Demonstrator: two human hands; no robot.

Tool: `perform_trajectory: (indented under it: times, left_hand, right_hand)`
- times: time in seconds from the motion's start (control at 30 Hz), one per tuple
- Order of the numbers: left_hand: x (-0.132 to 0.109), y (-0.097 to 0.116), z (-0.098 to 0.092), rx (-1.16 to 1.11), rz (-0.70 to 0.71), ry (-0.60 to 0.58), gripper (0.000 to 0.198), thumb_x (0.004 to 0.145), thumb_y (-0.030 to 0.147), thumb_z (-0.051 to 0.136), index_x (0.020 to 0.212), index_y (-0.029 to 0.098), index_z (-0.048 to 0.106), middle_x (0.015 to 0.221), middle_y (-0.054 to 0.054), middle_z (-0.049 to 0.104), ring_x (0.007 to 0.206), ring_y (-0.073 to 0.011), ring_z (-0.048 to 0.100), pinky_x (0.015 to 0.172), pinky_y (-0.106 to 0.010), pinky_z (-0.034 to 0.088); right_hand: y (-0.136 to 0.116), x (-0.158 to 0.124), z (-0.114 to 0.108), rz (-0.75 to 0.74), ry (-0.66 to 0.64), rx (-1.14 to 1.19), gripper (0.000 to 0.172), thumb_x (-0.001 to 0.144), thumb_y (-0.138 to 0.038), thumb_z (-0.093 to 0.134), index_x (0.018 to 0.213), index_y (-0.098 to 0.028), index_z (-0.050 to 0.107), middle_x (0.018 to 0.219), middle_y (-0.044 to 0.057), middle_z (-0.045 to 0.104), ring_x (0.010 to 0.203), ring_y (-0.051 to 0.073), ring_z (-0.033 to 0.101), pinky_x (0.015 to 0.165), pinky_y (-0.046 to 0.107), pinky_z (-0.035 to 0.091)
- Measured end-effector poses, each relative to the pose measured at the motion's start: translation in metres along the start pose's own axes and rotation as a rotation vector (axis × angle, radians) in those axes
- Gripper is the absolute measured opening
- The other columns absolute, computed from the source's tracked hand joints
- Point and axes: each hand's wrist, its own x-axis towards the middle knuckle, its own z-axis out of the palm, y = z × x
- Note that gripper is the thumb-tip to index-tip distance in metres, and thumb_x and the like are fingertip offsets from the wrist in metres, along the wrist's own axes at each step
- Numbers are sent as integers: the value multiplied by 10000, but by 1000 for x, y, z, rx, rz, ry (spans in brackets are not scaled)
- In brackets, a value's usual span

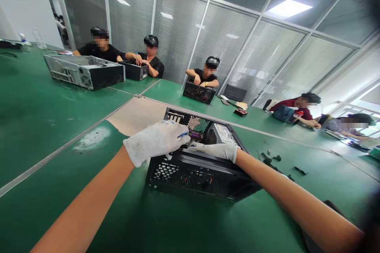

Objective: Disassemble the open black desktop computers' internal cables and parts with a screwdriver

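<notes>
A black desktop computer case [190,164] lies on the table in front of me, its open side facing up. My left hand [162,138], in a white glove, is over its left part with the fingers curled closed; a small blue bit shows at the fingertips, too small to name. From the right, my gloved right hand [215,150] reaches over the near edge, fingers pressed together and pointing inward beside the left fingertips. What it holds, if anything, is hidden. Inside the case, a power supply [224,133] with a label sits at the right, and a purple connector [195,135] shows near the hands.
Loose small black parts [268,162] lie right of the case. Cardboard [136,116] is behind it at the left. Across the green table [74,126], several people work; another case [103,75] stands far left. A small red-and-black box [240,112] lies farther back.
</notes>
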Motion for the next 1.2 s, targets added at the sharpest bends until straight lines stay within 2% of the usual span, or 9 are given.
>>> perform_trajectory:
  times: [0.17,0.3,0.4,0.6,0.8,0.9,1.0,1.07,1.2]
  left_hand:
    - [13,2,19,-41,-11,53,334,942,28,427,1188,150,616,1212,-116,638,938,-209,642,797,-327,494]
    - [25,3,37,-126,-24,119,298,955,63,413,1159,142,615,1151,-123,652,969,-220,640,816,-333,499]
    - [30,0,45,-222,-103,218,279,957,88,410,1133,138,621,1059,-111,664,943,-207,637,841,-337,504]
    - [30,-4,42,-301,-318,339,310,959,140,402,1191,140,608,993,-97,658,861,-178,617,791,-304,511]
    - [30,-3,42,-256,-268,257,346,938,95,368,1182,142,610,1016,-103,658,880,-188,615,799,-319,510]
    - [30,-3,43,-249,-211,228,368,930,73,354,1194,142,602,1034,-105,664,912,-194,621,836,-333,510]
    - [30,-3,42,-262,-163,236,364,935,74,355,1203,146,592,1031,-96,669,912,-184,622,860,-327,511]
    - [30,-3,43,-278,-154,243,348,943,88,369,1205,149,590,1062,-98,669,905,-178,625,864,-326,513]
    - [30,-4,45,-324,-151,218,340,953,99,391,1216,179,592,1144,-87,656,919,-174,636,851,-301,516]
  right_hand:
    - [17,1,-1,-175,-37,-82,391,899,-265,549,1257,-274,707,1388,44,633,1363,240,519,1221,426,338]
    - [2,2,4,-202,-14,-98,465,866,-343,632,1321,-251,651,1351,48,650,1278,254,575,1171,436,392]
    - [-16,2,4,-141,166,-28,513,861,-426,679,1341,-260,615,1282,36,675,1200,243,609,1112,419,448]
    - [-18,9,-3,-182,872,24,647,836,-505,712,1401,-281,492,1341,57,599,1244,252,548,1128,460,407]
    - [-9,10,-7,75,1018,-106,558,856,-544,655,1320,-259,533,1318,110,575,1209,279,534,1066,447,426]
    - [-15,11,-4,81,848,-74,388,926,-548,532,1051,-201,652,1024,76,683,978,237,606,924,372,490]
    - [-11,10,4,72,256,59,289,839,-478,663,889,-196,703,818,6,714,821,201,645,817,318,523]
    - [-2,7,10,131,27,134,242,755,-413,754,856,-195,724,790,-5,737,809,206,679,803,314,541]
    - [16,-1,15,245,118,159,303,716,-418,807,892,-183,734,764,7,754,786,219,715,788,340,571]
